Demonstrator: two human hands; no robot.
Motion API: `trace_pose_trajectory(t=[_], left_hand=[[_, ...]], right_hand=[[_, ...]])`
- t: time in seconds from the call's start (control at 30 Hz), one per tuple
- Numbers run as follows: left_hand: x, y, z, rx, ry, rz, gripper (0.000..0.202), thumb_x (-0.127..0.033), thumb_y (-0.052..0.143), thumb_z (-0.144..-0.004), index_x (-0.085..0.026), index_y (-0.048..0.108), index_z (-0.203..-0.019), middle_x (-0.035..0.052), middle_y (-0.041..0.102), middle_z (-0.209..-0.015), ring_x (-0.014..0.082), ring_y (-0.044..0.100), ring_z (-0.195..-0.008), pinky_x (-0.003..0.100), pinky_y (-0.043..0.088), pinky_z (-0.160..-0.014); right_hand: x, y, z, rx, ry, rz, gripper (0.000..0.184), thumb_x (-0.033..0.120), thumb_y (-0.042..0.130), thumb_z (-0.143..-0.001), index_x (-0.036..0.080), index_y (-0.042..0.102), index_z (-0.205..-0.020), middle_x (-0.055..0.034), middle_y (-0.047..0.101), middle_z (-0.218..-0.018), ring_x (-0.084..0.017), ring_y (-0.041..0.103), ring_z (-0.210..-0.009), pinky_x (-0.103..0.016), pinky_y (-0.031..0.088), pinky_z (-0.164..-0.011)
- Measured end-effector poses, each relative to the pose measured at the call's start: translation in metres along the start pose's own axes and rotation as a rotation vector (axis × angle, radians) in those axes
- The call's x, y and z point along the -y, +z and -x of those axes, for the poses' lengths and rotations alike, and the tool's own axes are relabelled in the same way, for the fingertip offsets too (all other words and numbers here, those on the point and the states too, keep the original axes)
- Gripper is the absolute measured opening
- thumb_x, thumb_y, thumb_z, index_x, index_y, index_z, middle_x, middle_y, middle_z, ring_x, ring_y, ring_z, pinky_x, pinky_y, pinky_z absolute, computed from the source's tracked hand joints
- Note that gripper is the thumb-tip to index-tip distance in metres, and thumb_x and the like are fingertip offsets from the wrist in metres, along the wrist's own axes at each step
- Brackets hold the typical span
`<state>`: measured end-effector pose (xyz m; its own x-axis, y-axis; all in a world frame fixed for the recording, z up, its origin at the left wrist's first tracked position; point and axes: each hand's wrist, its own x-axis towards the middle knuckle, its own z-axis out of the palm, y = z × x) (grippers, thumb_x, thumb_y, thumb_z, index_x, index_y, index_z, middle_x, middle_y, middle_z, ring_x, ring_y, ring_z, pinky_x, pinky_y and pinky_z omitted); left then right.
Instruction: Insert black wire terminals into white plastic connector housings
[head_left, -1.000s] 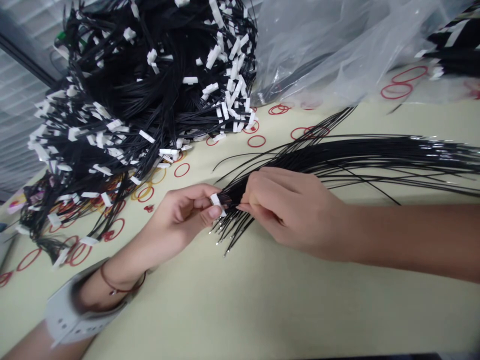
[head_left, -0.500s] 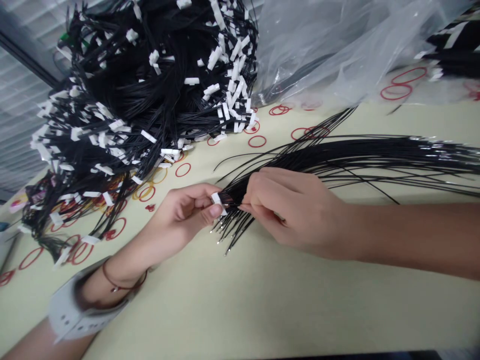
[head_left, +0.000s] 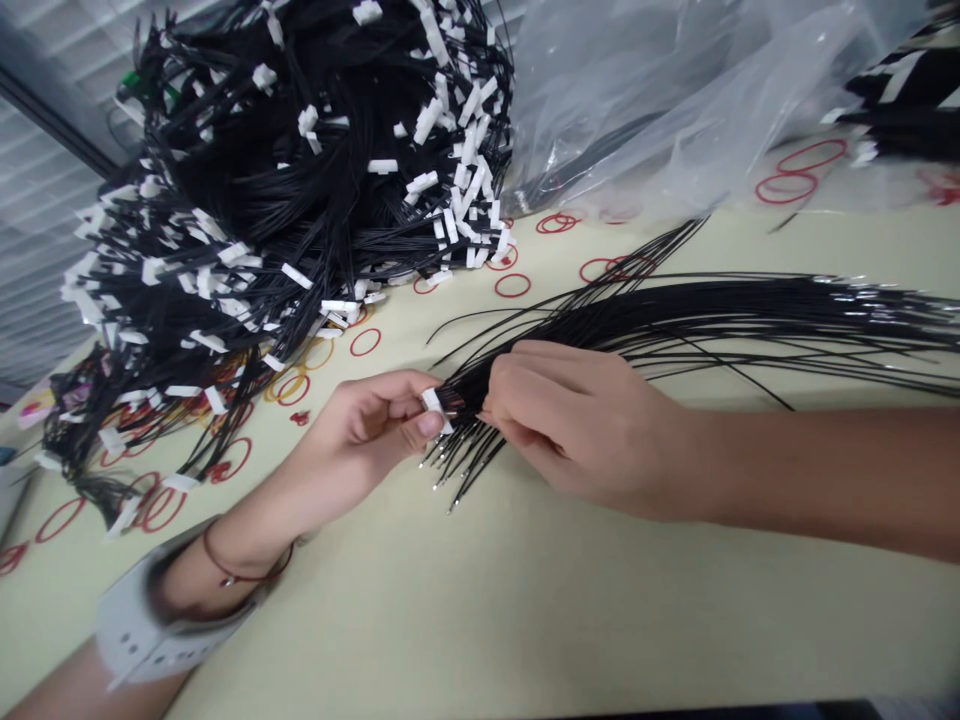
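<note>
Between the thumb and fingers of my left hand (head_left: 382, 420) is a small white connector (head_left: 435, 405). Just to its right, my right hand (head_left: 577, 420) is closed in a pinch on a thin black wire (head_left: 480, 414), close to the connector's side. Whether the wire's tip sits inside the connector I cannot tell. A loose bundle of black wires (head_left: 675, 305) runs under and behind my right hand. Small metal terminals (head_left: 450, 490) show at the bundle's near ends, just below the connector.
A big heap of black wires with white connectors (head_left: 300, 190) fills the back left. Red rubber bands (head_left: 514, 286) lie scattered on the pale table (head_left: 525, 610). Behind the bundle is a clear plastic bag (head_left: 675, 110). More black cables (head_left: 915, 100) lie at the far right.
Hardly anything differs. My right hand has shifted very slightly, its fingers still pinched beside the connector. My left hand keeps its hold in the same place.
</note>
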<state>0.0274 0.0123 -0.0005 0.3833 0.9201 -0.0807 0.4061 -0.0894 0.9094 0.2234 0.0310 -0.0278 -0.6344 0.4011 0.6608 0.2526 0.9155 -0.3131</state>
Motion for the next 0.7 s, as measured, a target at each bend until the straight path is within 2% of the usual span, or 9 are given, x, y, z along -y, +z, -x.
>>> trace_pose_trajectory(t=[0.17, 0.43, 0.7], left_hand=[[0.0030, -0.0015, -0.0021, 0.004, 0.031, 0.009, 0.005, -0.019, 0.054, -0.079, -0.014, 0.056, -0.080, -0.0031, 0.044, -0.058, 0.0088, 0.036, -0.053, 0.019, 0.027, -0.045], [-0.0015, -0.0010, -0.0042, 0.005, 0.018, 0.032, 0.003, -0.014, 0.053, -0.078, -0.013, 0.056, -0.078, -0.0033, 0.046, -0.058, 0.0074, 0.036, -0.053, 0.017, 0.027, -0.045], [0.0009, -0.0016, -0.0032, 0.017, 0.007, 0.017, 0.004, -0.016, 0.053, -0.079, -0.013, 0.056, -0.081, -0.0035, 0.044, -0.058, 0.0081, 0.034, -0.053, 0.019, 0.026, -0.045]], right_hand=[[-0.0002, 0.0005, 0.0004, -0.032, -0.028, -0.005, 0.021, 0.005, 0.033, -0.081, 0.018, 0.033, -0.064, 0.0021, 0.037, -0.062, -0.009, 0.030, -0.061, -0.021, 0.027, -0.054], [-0.0006, 0.0004, -0.0002, -0.020, 0.032, -0.024, 0.017, 0.008, 0.038, -0.082, 0.017, 0.036, -0.069, 0.0020, 0.038, -0.065, -0.008, 0.031, -0.062, -0.020, 0.028, -0.056], [-0.0010, 0.0014, 0.0021, -0.042, 0.024, 0.004, 0.018, 0.007, 0.038, -0.082, 0.018, 0.035, -0.068, 0.0028, 0.036, -0.065, -0.008, 0.031, -0.062, -0.021, 0.026, -0.055]])
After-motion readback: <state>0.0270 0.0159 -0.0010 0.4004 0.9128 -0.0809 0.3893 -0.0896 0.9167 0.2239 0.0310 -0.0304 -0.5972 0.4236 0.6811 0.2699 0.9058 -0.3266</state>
